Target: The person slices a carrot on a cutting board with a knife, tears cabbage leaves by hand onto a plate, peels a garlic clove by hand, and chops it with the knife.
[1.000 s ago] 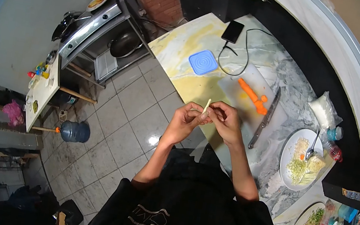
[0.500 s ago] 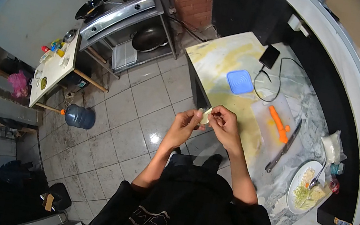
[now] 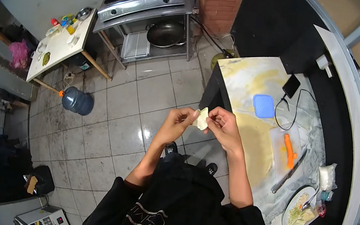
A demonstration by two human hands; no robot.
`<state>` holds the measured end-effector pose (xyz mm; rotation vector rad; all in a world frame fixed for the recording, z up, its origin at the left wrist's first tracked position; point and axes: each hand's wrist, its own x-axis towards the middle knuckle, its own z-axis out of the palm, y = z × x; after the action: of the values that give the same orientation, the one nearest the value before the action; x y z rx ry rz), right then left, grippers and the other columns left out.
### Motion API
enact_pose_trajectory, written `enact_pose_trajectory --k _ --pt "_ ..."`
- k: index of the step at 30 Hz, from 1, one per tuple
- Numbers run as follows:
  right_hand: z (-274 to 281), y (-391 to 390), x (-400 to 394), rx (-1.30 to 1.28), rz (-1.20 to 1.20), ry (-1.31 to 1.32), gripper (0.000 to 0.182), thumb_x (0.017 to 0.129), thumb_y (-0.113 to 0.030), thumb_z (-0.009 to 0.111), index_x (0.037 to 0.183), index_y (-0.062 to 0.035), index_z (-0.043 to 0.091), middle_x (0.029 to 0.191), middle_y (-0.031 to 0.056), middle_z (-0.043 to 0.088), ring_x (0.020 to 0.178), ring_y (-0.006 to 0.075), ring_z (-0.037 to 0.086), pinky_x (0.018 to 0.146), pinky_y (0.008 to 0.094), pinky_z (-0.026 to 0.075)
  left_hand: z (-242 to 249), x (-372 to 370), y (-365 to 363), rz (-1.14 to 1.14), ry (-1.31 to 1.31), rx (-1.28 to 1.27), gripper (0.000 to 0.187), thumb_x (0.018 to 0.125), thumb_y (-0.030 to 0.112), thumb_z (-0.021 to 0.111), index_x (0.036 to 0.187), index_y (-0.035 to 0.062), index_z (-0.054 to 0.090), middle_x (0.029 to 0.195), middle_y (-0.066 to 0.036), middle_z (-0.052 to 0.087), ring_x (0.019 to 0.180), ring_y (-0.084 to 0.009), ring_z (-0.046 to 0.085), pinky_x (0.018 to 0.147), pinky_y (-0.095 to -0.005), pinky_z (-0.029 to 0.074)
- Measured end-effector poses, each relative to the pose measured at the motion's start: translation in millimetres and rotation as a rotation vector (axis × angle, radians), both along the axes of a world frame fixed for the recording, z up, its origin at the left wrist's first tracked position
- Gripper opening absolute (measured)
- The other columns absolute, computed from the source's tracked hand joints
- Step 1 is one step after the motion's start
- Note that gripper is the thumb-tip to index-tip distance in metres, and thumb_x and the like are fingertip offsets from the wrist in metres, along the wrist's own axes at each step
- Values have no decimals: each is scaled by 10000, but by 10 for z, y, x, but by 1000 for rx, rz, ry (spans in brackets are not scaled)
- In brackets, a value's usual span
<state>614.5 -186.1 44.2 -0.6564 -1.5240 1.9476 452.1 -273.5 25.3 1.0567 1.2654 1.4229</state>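
Observation:
Between my two hands, over the floor beside the counter, is a small, thin, cream-coloured piece [image 3: 201, 119] with an uneven edge. My left hand [image 3: 178, 124] pinches its left side between thumb and fingers. The fingers of my right hand [image 3: 225, 130] grip the opposite side. On the counter to the right, a white cutting board [image 3: 277, 139] carries a peeled carrot [image 3: 288, 149] with cut bits by its lower end. A knife [image 3: 289, 173] with a dark handle lies along the board's right side.
The marble-look counter [image 3: 251, 139] also bears a blue square lid [image 3: 263, 106], a phone [image 3: 291, 85] with cable, a bag of white stuff [image 3: 326, 176] and a plate of chopped food [image 3: 291, 216]. Behind stand a stove [image 3: 143, 6] and a water jug [image 3: 78, 100].
The cream-coloured piece has turned, so more of its flat face shows between my fingers. Both hands still hold it. The camera view has shifted, and the surroundings appear displaced.

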Motion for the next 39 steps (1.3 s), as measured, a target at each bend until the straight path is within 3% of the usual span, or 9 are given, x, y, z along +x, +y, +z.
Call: enact_pose_trajectory --k 3,9,15,20,29,33,39 --pt "-13 1 -239 -15 13 -1 62 876 46 586 864 13 535 803 46 593 682 83 591 597 224 511 40 -201 -39 45 33 17 226 960 176 589 964 -38 664 807 -23 654 763 -51 547 644 -220 443" --pt "3 -47 -713 -60 -8 28 50 893 -6 611 899 -4 562 816 44 612 688 76 591 580 218 501 167 -582 -81 40 6 15 199 956 116 581 1039 -54 645 854 -57 670 802 -73 583 681 -230 475" --pt "-41 -105 -980 -23 -106 115 78 898 -45 634 925 1 576 799 24 625 686 60 587 540 212 495 266 -812 -72 -11 -95 2 202 955 146 587 1060 -22 626 883 -40 662 787 -96 599 713 -247 493" --pt "0 -140 -1031 94 -190 77 72 893 -33 633 923 7 581 779 35 642 676 65 603 508 214 492 197 -867 -11 14 -9 28 177 935 136 617 1028 -13 632 867 -37 659 784 -87 595 707 -246 489" --pt "69 -186 -1013 -14 -196 64 66 902 12 600 961 11 571 759 44 637 625 62 601 481 213 489 206 -931 92 -28 -19 52 152 919 111 637 1006 -13 651 822 -36 662 759 -87 599 694 -235 475" --pt "47 -156 -995 -18 -232 120 100 907 -20 609 990 14 563 736 57 636 626 68 600 498 207 482 237 -919 104 -51 -1 63 163 916 105 640 1011 -26 650 834 -46 670 772 -96 611 708 -242 486" --pt "62 -145 -981 44 -211 151 115 892 4 625 991 22 569 852 69 639 717 64 599 577 207 494 318 -931 104 -61 -28 44 155 906 91 647 998 -33 665 890 -66 688 811 -114 631 730 -252 499"
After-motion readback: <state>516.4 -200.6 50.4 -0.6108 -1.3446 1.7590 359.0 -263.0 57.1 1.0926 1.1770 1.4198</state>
